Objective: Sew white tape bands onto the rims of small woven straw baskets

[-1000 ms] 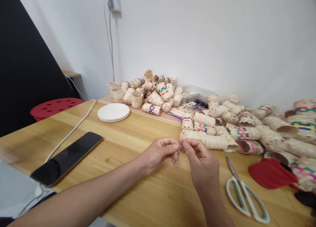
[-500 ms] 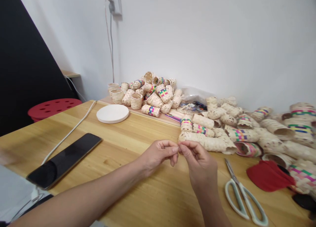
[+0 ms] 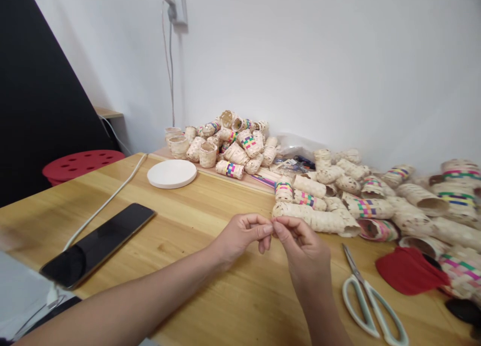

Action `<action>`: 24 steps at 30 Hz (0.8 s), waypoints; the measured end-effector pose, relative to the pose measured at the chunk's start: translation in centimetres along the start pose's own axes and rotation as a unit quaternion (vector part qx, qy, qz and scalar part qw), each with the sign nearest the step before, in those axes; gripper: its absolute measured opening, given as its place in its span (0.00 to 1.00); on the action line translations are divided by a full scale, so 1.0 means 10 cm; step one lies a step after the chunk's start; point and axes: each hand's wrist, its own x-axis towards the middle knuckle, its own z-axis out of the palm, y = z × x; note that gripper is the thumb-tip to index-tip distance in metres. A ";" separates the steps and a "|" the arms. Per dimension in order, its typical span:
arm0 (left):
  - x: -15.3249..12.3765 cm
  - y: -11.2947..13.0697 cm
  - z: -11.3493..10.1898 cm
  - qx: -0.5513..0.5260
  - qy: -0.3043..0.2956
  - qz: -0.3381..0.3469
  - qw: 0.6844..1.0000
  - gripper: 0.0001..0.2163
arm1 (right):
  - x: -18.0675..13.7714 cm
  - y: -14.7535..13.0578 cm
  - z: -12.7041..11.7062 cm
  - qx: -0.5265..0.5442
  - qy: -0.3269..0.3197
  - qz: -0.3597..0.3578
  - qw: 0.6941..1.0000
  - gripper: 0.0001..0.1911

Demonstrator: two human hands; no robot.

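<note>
My left hand (image 3: 242, 235) and my right hand (image 3: 304, 253) meet fingertip to fingertip above the wooden table (image 3: 210, 296). Both are closed in a pinch at the same spot, and whatever lies between the fingers is too small to make out. Just behind the hands lies a long pale woven tube (image 3: 313, 216), the nearest of a heap of woven basket pieces with coloured bands (image 3: 370, 205). Neither hand touches the heap.
Scissors with pale handles (image 3: 370, 298) lie right of my right hand, a red cloth (image 3: 408, 271) beyond them. A black phone (image 3: 99, 243) and white cable (image 3: 108, 200) lie at left, a white disc (image 3: 172, 173) and a second basket pile (image 3: 229, 143) behind. A red stool (image 3: 80, 164) stands off the table's left.
The hands have stayed pinched together; only the view shifted slightly.
</note>
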 end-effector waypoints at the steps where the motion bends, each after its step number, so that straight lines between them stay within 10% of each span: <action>1: 0.00 0.00 0.00 0.006 0.000 0.002 1.000 0.13 | -0.01 -0.02 0.01 0.006 0.000 0.005 1.000 0.10; 17: 0.03 0.09 -0.04 0.077 0.049 0.078 0.993 0.15 | -0.01 -0.07 0.00 -0.021 -0.025 0.006 0.999 0.07; 24: -0.02 0.16 -0.02 0.282 0.068 0.139 0.947 0.08 | -0.04 -0.13 0.04 -0.010 -0.031 0.011 0.999 0.07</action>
